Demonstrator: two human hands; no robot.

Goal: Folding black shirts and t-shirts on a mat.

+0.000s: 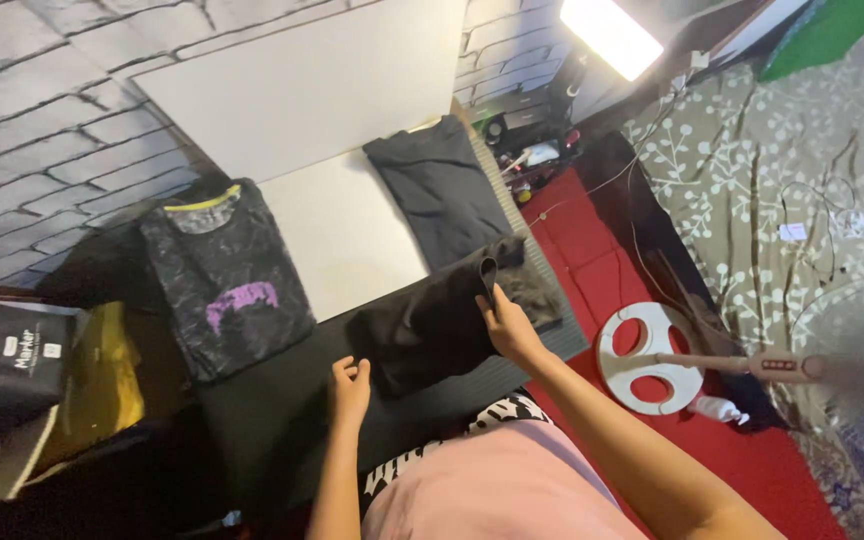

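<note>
A dark shirt (422,330) lies crumpled on a black mat (282,400) in front of me. My right hand (507,325) pinches its raised upper edge near the collar. Beside the shirt's lower left corner hovers my left hand (349,385), fingers loosely curled and holding nothing. A folded black shirt (437,190) lies further back, partly on a white board (342,230). To the left sits a bagged black shirt with a purple print (227,280).
A grey brick-pattern wall (42,130) and an upright white panel (302,80) stand behind. At left are a black box and a yellow bag (102,380). On the right lie a red mat (592,250), a white fan base (647,360), cables and a leaf-patterned cloth (782,170).
</note>
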